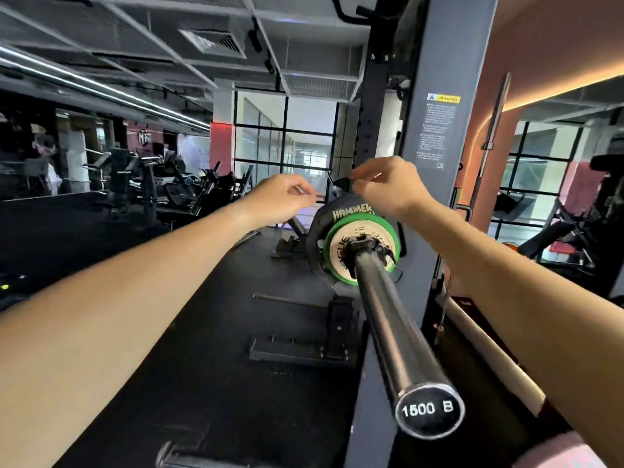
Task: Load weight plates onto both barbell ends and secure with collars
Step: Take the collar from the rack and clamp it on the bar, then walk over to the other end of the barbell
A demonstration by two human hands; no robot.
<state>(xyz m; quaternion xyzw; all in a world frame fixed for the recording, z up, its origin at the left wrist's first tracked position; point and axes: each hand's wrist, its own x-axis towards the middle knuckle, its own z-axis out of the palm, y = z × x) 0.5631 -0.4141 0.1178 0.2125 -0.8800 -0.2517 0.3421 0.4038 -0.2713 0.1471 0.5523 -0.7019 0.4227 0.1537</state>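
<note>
— Two plates are on this end of the barbell (388, 319), am I right?

— Yes. A large black plate (337, 211) with the word HAMMER sits inside, and a smaller green-rimmed plate (361, 251) is pushed flat against it. A dark collar (371, 248) is around the sleeve, touching the green plate. I think it is placed so to stop the plates from sliding outward.

— And the hands, what do they do?

— Both are lifted above the black plate. The right hand (388, 187) has its fingers curled, with the fingertips pinching a small dark thing at the top edge of the plate. What this thing is, I cannot tell. The left hand (283, 194) is loosely curled, just beside the plate, and something thin and light shows at its fingertips. If it really holds it, I cannot say.

— Why does the bar stay so high?

— It seems to rest in the grey rack upright (435, 130), so the sleeve is free for loading from the end.

— So is this side finished?

— It looks nearly so. The other end is not visible.
</note>
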